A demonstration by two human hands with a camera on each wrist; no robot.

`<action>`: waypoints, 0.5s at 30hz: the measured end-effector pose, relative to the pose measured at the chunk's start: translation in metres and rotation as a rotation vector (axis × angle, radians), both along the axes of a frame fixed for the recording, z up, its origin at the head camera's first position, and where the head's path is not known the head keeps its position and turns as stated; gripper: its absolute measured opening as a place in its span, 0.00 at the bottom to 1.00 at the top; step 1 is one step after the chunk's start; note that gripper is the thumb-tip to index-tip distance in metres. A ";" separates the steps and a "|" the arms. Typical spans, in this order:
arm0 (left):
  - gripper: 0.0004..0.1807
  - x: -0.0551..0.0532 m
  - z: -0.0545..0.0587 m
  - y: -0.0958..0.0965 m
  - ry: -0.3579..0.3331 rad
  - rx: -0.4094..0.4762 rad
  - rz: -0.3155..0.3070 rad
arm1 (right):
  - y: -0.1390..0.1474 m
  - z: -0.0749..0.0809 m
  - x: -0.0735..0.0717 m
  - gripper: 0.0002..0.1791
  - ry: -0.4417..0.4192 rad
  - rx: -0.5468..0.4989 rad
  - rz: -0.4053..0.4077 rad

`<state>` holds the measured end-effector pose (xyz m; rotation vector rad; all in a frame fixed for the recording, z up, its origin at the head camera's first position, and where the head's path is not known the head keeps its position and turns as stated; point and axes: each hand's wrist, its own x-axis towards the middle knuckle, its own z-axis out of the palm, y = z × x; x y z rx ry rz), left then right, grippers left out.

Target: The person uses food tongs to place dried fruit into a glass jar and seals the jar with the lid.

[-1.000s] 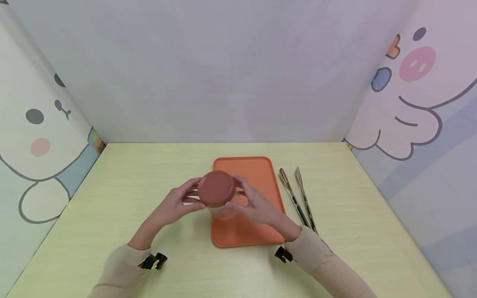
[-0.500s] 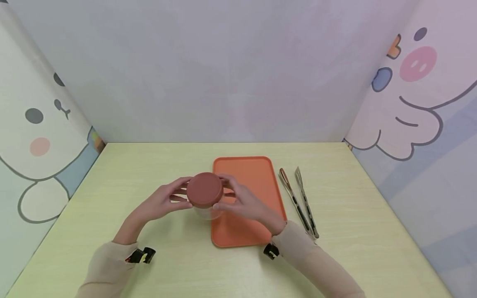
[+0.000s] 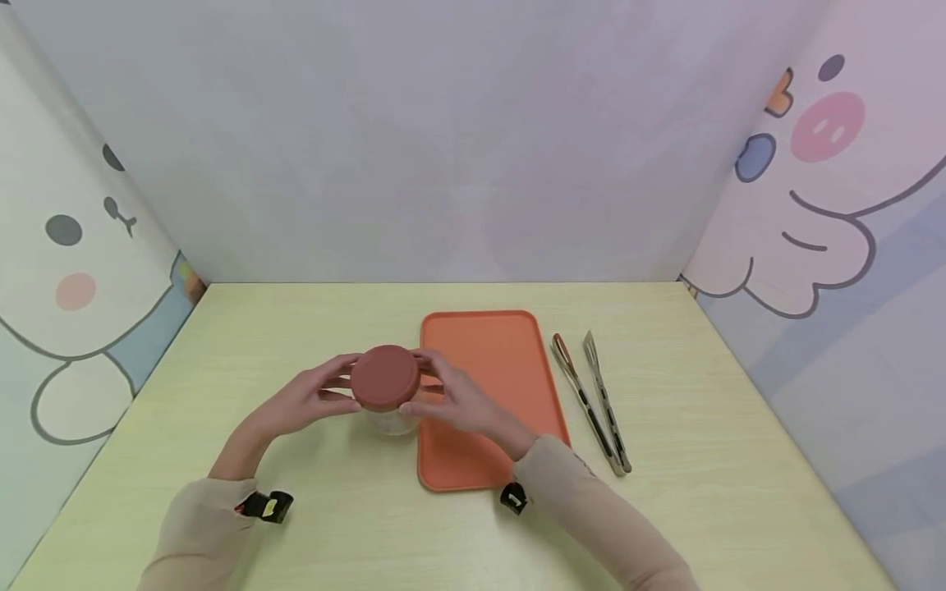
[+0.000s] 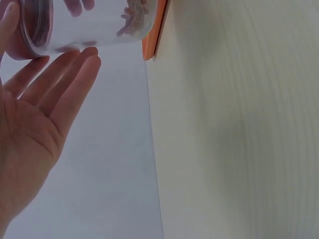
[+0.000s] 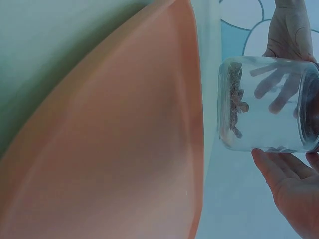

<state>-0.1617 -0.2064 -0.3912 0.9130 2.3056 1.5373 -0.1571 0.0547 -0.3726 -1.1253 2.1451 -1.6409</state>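
Observation:
A clear jar [image 5: 259,137] with a dark red lid [image 3: 385,376] is held upright between both hands, at the left edge of the orange tray [image 3: 488,345] in the head view. Some small brown pieces [image 5: 235,94] lie at its bottom. The left hand [image 3: 306,400] grips the jar's left side near the lid, thumb toward the front. On the opposite side, the right hand [image 3: 458,400] holds it with the thumb just under the lid's rim. Through the clear wall, the right wrist view shows the far hand's fingers spread against the jar.
A pair of metal tongs [image 3: 606,402] lies to the right of the tray, one tip brownish-orange. The pale wooden table [image 3: 281,328] ends at a grey back wall [image 3: 443,164]. Cartoon-printed panels [image 3: 828,197] stand at both sides.
Both hands have moved left together with the jar, from over the tray to its left edge. The tray and tongs have stayed in place.

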 end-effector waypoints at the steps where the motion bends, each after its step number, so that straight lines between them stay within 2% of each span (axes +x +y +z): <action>1: 0.32 -0.001 0.000 -0.002 0.003 0.005 -0.003 | -0.002 0.000 0.000 0.35 -0.001 0.001 -0.002; 8: 0.32 -0.006 -0.003 -0.013 0.018 0.006 0.011 | -0.013 -0.003 -0.005 0.35 -0.022 0.001 -0.020; 15: 0.32 -0.010 -0.010 -0.021 -0.021 0.010 0.013 | -0.021 -0.008 -0.010 0.36 -0.047 0.018 -0.033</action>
